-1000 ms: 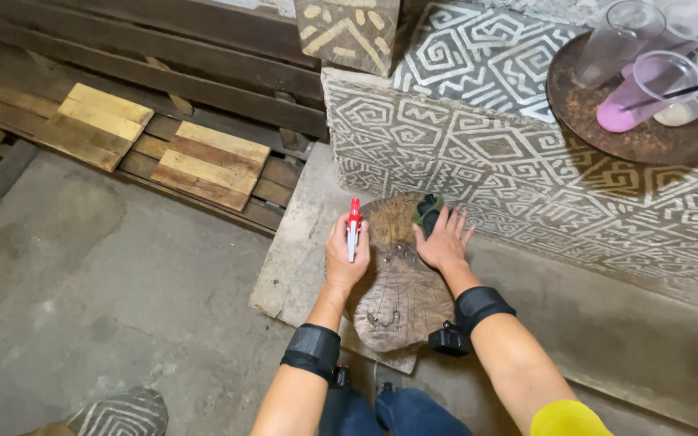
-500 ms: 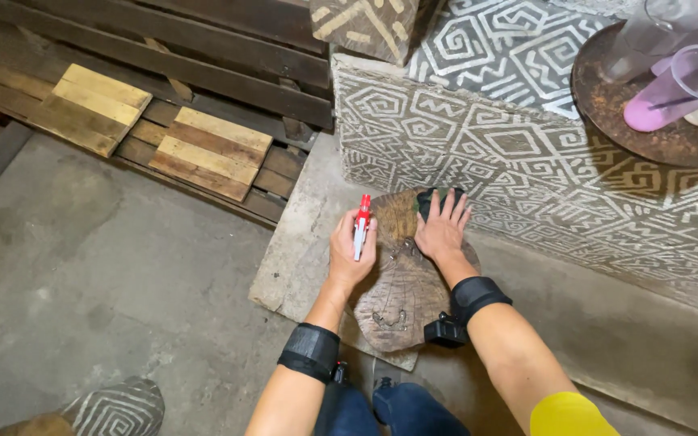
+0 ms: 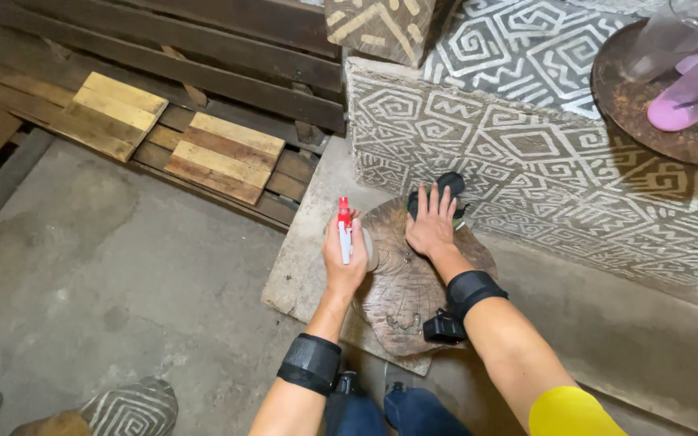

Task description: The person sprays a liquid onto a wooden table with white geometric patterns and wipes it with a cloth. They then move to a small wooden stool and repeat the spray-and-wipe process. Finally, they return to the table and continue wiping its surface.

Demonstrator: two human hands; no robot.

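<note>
The left hand (image 3: 344,260) is gripping a small spray bottle (image 3: 345,230) with a red nozzle and white body, fingers curled closed around it, holding it upright over the left edge of a round wooden slab (image 3: 414,295). Compared with a second ago, this hand is sitting in much the same spot above the slab, the bottle still upright and pointed toward the wood. The right hand (image 3: 431,226) is pressing flat, fingers spread and nearly straight, on a dark cloth (image 3: 444,187) at the slab's far rim; over the last second it has been sliding slightly up toward the patterned wall (image 3: 543,161), so the wiping looks to be reaching the far edge of the wood (whether the surface is wet I cannot tell). The slab is lying on a pale stone block (image 3: 300,266), overhanging it at the near side. Room is tight ahead and to the right, where the patterned wall is rising just beyond the cloth; to the left the concrete floor (image 3: 107,274) is giving open space, with wooden pallet boards (image 3: 220,153) well apart. A round tray (image 3: 632,113) with plastic cups is sitting up on the ledge, clear of both hands.
</note>
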